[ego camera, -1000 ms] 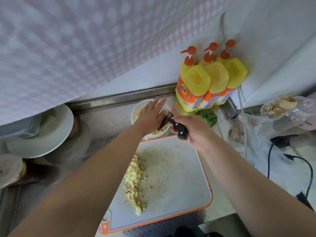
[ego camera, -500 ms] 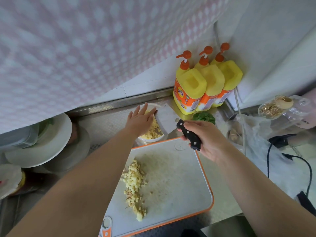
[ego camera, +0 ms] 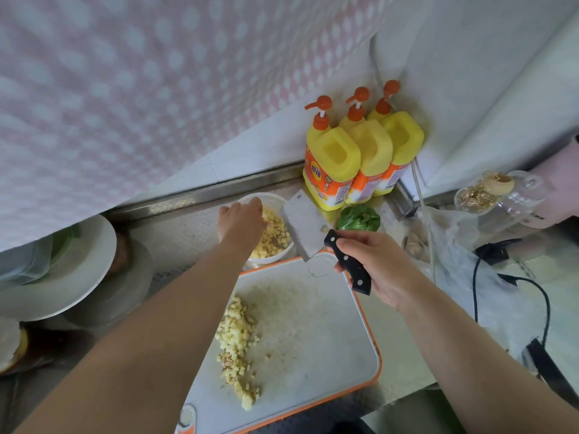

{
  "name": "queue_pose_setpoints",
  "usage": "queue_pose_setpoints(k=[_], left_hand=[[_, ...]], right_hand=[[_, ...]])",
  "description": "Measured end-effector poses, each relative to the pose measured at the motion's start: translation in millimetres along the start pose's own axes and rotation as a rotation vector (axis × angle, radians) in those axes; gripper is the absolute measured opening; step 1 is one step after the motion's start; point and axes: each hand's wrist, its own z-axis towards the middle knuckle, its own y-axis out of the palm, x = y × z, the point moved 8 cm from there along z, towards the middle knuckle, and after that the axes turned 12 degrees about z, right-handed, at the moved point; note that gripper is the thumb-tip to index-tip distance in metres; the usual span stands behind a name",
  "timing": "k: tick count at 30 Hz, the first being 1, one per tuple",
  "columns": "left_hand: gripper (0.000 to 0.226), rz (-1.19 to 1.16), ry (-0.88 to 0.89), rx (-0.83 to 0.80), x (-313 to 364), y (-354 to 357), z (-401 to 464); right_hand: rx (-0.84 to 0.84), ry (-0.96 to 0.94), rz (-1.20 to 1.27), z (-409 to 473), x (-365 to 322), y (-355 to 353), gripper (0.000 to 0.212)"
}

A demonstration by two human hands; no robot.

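A white bowl (ego camera: 272, 260) of small yellowish diced pieces (ego camera: 275, 234) stands just beyond the far edge of a white cutting board with an orange rim (ego camera: 313, 324). My left hand (ego camera: 242, 225) reaches over the bowl, its fingers pointing down onto the pieces and holding nothing that I can see. My right hand (ego camera: 380, 264) grips the black handle of a cleaver (ego camera: 305, 227). The blade is raised flat-side up over the bowl's right rim and the board's far corner. A loose strip of diced pieces (ego camera: 238, 339) lies on the board's left half.
Three yellow pump bottles (ego camera: 354, 155) stand in the back corner, with a green pepper (ego camera: 358, 218) in front of them. Stacked white plates (ego camera: 62, 270) sit at the left. On the right are a glass jar (ego camera: 488, 192), clear plastic and a black cable (ego camera: 546, 308).
My left hand went from spread fingers above the bowl to fingers down among the pieces. The cleaver came away from the bowl toward the right, and its blade now shows broadside.
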Motion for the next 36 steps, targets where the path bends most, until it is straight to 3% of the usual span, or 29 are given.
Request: queue_pose_setpoints(k=[2, 5, 7, 13, 17, 23, 24, 27, 29, 32, 36], left_hand=[[0.016, 0.004, -0.009, -0.011, -1.6, 8.2, -3.6], [0.036, 0.025, -0.019, 0.002, -7.4, 20.4, -10.3], [0.032, 0.043, 0.012, 0.050, -3.0, 20.0, -14.0], [0.037, -0.037, 0.017, 0.159, -3.3, 5.8, -24.2], [0.037, -0.181, 0.113, 0.180, -10.2, 7.6, -31.0], [0.029, -0.451, 0.078, 0.544, -52.4, 7.0, -110.3], [0.035, -0.470, 0.056, 0.500, -59.7, 20.7, -121.5], [0.062, -0.458, 0.040, 0.124, -66.7, 86.1, -141.6], [0.079, -0.373, 0.081, -0.044, -63.9, 120.7, -152.2], [0.083, -0.311, 0.127, -0.063, -57.9, 137.0, -161.2], [0.070, -0.450, 0.180, -0.013, -44.3, 132.3, -180.7]], right_hand=[[-0.002, -0.002, -0.023, -1.2, 1.5, -0.7, 0.016], [-0.009, -0.012, -0.101, -5.5, 1.7, -2.7, 0.019], [0.021, -0.009, -0.176, -6.3, 1.5, -8.5, 0.022], [0.054, -0.089, -0.321, -4.0, 13.9, -15.4, 0.020], [0.025, -0.189, -0.465, -4.0, 26.2, -25.5, 0.033], [0.046, -0.242, -0.563, -10.8, 73.5, -58.1, 0.037], [0.047, -0.238, -0.562, -11.2, 82.6, -62.3, 0.037], [0.019, -0.247, -0.647, -8.7, 109.5, -69.7, 0.035], [-0.020, -0.257, -0.778, -5.4, 125.6, -70.2, 0.033], [-0.071, -0.260, -0.965, 1.2, 143.7, -64.9, 0.034], [-0.078, -0.227, -1.083, 15.1, 157.9, -57.6, 0.032]])
